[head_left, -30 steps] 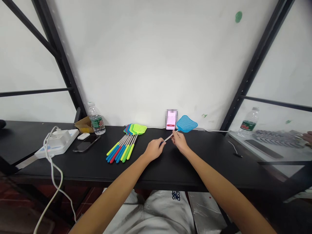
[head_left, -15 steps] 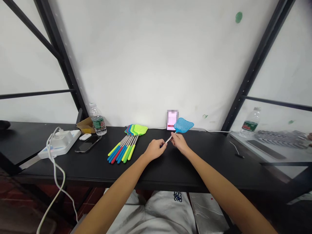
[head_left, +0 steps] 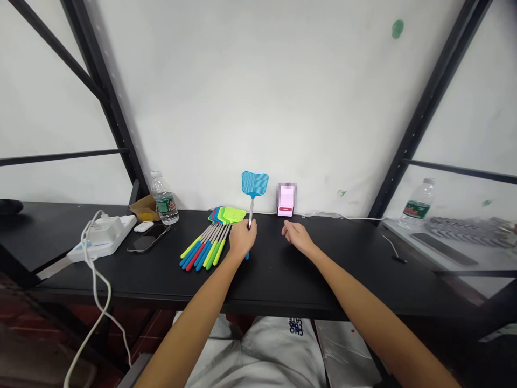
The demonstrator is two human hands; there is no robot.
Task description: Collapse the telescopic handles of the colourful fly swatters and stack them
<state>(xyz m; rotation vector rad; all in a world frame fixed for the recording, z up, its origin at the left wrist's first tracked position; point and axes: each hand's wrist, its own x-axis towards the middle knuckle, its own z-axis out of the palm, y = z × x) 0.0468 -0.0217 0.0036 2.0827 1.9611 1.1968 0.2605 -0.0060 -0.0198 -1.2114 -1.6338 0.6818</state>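
Note:
My left hand (head_left: 242, 238) is closed round the metal shaft of a blue fly swatter (head_left: 255, 184). Its mesh head points up and away, and the blue handle end peeks out below the hand. Just left of that hand lies a fanned row of several fly swatters (head_left: 232, 215), with green, blue and red handles and their heads overlapping at the back. My right hand (head_left: 297, 235) rests over the black table (head_left: 283, 280), fingers curled in and holding nothing visible. It is nearest to a lit phone (head_left: 286, 199) standing against the wall.
On the left are a water bottle (head_left: 164, 199), a cardboard box (head_left: 144, 207), a white case (head_left: 144, 227), a dark phone (head_left: 148, 238) and a power strip (head_left: 103, 240) with white cables. To the right, a short cable (head_left: 393, 249) lies near another bottle (head_left: 417, 205).
The blue fly swatter has left my right hand and moved left with my left hand, its head turning from rightward to upward. My right hand stays near its earlier spot.

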